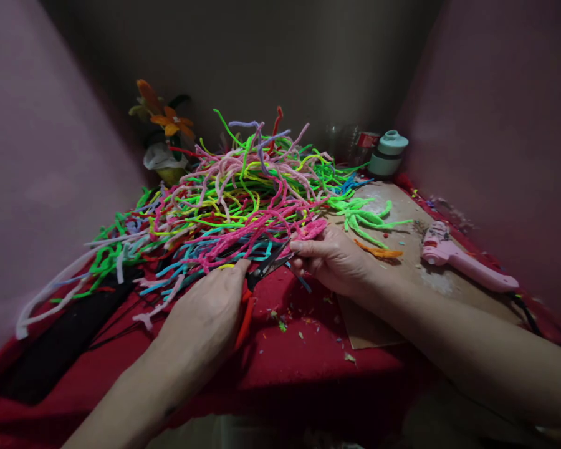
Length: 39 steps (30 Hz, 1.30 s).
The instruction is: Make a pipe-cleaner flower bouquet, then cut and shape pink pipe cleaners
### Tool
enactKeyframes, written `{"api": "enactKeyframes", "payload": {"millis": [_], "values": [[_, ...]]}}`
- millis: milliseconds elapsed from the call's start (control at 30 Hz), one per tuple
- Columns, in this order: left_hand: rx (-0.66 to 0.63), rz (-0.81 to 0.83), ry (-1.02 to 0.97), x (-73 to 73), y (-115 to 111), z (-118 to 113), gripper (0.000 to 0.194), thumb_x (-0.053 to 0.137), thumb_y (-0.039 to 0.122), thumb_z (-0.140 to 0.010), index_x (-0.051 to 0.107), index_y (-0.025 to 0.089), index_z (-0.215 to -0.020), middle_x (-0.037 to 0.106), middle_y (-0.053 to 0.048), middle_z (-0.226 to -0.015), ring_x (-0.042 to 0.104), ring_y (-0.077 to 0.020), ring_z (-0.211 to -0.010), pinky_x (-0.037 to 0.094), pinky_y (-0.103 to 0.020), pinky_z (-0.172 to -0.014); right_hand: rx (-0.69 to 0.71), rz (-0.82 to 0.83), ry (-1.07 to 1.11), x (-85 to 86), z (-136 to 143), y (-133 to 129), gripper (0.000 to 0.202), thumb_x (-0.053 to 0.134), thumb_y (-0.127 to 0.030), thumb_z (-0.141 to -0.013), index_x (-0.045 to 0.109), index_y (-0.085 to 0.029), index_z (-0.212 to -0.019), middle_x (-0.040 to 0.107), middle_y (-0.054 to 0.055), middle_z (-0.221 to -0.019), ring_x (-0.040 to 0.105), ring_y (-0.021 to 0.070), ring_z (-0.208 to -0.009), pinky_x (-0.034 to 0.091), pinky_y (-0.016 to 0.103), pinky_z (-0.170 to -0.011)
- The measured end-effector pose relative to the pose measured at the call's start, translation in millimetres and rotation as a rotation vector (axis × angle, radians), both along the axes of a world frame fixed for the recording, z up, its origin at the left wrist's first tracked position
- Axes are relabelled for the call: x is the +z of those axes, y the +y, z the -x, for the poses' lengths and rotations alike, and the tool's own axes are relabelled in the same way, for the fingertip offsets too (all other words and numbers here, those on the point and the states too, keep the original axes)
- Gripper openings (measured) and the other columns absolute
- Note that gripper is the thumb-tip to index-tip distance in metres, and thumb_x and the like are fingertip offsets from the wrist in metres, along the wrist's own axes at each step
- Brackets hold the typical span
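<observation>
My left hand (210, 312) is closed round the red handles of a pair of scissors (260, 272), whose dark blades point up and right toward my other hand. Between the thumb and fingers of my right hand (336, 259) is a pink pipe cleaner piece (312, 229), seemingly folded or looped. The blade tips lie close to that piece; whether they touch it I cannot tell. Just beyond both hands rises a large heap of pipe cleaners (243, 187) in green, pink, yellow, blue, white and red.
A pink glue gun (467, 262) lies on a cardboard sheet (378, 324) at the right, near green pipe cleaner pieces (359, 215) and an orange one (378, 251). Behind stand a mint-lidded bottle (387, 154) and orange flowers (171, 121). Clippings (283, 324) dot the red cloth (308, 365).
</observation>
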State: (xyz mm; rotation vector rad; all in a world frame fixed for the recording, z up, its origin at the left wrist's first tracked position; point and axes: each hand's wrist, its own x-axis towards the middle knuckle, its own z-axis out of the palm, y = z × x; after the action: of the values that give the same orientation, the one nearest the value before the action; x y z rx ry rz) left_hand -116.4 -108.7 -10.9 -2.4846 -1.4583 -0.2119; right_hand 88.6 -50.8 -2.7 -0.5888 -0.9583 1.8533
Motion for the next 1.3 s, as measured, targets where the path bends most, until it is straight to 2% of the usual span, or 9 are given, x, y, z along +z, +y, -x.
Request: {"api": "enactKeyframes", "payload": {"millis": [200, 467, 733, 1033, 1300], "values": [[0.010, 0.015, -0.022, 1.1, -2.5, -2.9, 0.047, 0.037, 0.009, -0.081, 0.044, 0.004, -0.127, 0.060, -0.020, -0.116, 0.058, -0.0275, -0.105, 0.047, -0.040, -0.090, -0.002, 0.024, 0.021, -0.2, -0.1, -0.8, 0.017, 0.072, -0.012, -0.063, 0.056, -0.013, -0.068, 0.056, -0.003, -0.059, 0.051, 0.0058, -0.046, 0.039, 0.018, -0.044], [0.057, 0.034, 0.009, 6.4, -9.4, -6.8, 0.045, 0.035, 0.010, -0.082, 0.046, 0.003, -0.125, 0.064, -0.019, -0.108, 0.062, -0.0268, -0.096, 0.052, -0.036, -0.077, 0.024, 0.019, 0.039, 0.4, 0.6, -1.6, 0.013, 0.069, -0.011, -0.064, 0.056, -0.012, -0.067, 0.055, -0.002, -0.057, 0.050, 0.0065, -0.047, 0.039, 0.018, -0.044], [0.123, 0.017, 0.144, 12.3, -14.1, -12.7, 0.046, 0.031, 0.006, -0.080, 0.050, 0.002, -0.122, 0.066, -0.019, -0.096, 0.064, -0.0274, -0.086, 0.052, -0.037, -0.070, -0.001, -0.027, 0.021, 0.0, 0.9, -2.5, 0.012, 0.070, -0.013, -0.063, 0.058, -0.011, -0.066, 0.057, -0.001, -0.056, 0.051, 0.0072, -0.046, 0.041, 0.019, -0.042], [0.130, 0.038, 0.172, 10.8, -16.1, -14.3, 0.046, 0.029, 0.006, -0.081, 0.049, 0.002, -0.122, 0.066, -0.020, -0.099, 0.065, -0.0253, -0.083, 0.053, -0.032, -0.061, 0.007, -0.024, 0.038, -1.8, 1.9, -4.3, 0.012, 0.069, -0.012, -0.064, 0.058, -0.012, -0.065, 0.057, -0.001, -0.055, 0.053, 0.0077, -0.047, 0.042, 0.018, -0.043], [0.135, 0.015, 0.157, 7.4, -16.9, -12.9, 0.044, 0.033, 0.008, -0.081, 0.048, 0.002, -0.122, 0.066, -0.019, -0.095, 0.065, -0.0264, -0.080, 0.053, -0.035, -0.062, 0.020, -0.025, 0.041, -4.5, 1.8, -4.4, 0.010, 0.068, -0.012, -0.066, 0.058, -0.012, -0.066, 0.057, -0.002, -0.055, 0.053, 0.0075, -0.048, 0.042, 0.019, -0.045]]}}
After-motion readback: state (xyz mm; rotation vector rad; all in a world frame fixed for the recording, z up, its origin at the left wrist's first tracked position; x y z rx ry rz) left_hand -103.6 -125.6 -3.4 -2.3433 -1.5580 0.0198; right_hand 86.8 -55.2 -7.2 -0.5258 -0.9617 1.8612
